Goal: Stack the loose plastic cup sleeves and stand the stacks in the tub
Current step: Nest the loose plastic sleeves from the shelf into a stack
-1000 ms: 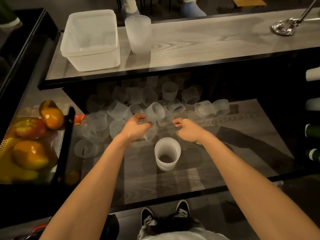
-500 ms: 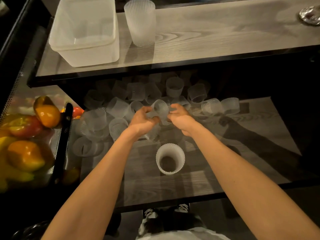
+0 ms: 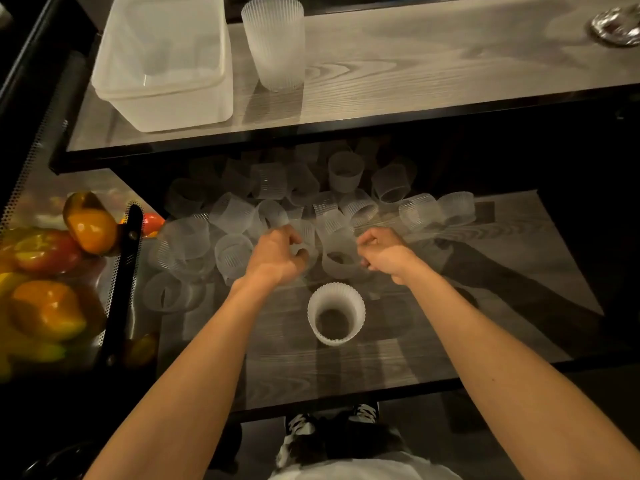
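Several loose translucent ribbed cup sleeves [image 3: 360, 209] lie in a pile on the lower glass shelf [image 3: 485, 306]. My left hand [image 3: 277, 254] is closed on one sleeve [image 3: 307, 237] at the pile's near edge. My right hand [image 3: 388, 252] pinches the rim of another, blurred sleeve [image 3: 337, 261] between the hands. A short upright stack of sleeves [image 3: 336, 315] stands just in front of both hands. On the upper counter stands a taller stack [image 3: 273, 43], next to the clear plastic tub [image 3: 162, 98], which holds nothing.
A perforated metal tray [image 3: 20, 181] at the left holds orange and red peppers [image 3: 90, 226]. A black bar [image 3: 121, 289] runs along its right side. A metal object [image 3: 616, 26] sits at the counter's far right. My shoes [image 3: 329, 424] show below the shelf.
The hands met over the pile half a second ago. They have now drawn apart and back toward me, each with a sleeve. The view has tilted further down.
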A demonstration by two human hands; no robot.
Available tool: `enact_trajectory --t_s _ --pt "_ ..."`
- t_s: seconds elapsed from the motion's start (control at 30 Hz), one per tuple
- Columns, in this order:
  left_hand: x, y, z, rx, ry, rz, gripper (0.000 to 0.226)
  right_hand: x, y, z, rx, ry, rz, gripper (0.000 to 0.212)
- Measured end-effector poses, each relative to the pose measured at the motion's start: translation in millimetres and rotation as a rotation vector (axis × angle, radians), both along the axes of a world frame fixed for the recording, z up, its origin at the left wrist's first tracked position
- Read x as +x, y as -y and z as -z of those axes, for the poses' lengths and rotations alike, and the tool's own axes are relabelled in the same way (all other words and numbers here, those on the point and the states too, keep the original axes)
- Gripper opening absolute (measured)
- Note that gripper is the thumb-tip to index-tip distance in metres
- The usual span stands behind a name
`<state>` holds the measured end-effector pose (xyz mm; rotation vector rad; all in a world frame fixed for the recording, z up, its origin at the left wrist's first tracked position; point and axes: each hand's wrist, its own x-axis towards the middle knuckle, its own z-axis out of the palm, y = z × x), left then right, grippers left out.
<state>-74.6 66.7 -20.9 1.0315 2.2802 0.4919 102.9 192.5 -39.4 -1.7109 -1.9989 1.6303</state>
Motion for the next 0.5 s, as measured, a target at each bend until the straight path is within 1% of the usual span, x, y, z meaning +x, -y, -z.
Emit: enact_trajectory --t_s 0.03,0.1,0.2,0.4,0.5 --pt "1 3 4 -0.041 -0.077 0.009 0.031 4 2 5 0.017 0.038 -0.030 0.012" --pt "4 7 11 -0.095 -0.164 0.037 0.039 7 6 12 0.051 0.097 -0.113 0.012" --pt "8 9 21 -0.153 -0.276 0.091 0.045 8 11 15 0.053 0.115 -0.175 0.012" --pt "12 11 20 -0.206 -0.461 0.123 0.041 8 10 11 0.087 0.099 -0.194 0.013" --pt "13 14 21 -0.165 -0.497 0.108 0.031 9 11 8 0.097 0.084 -0.210 0.016"
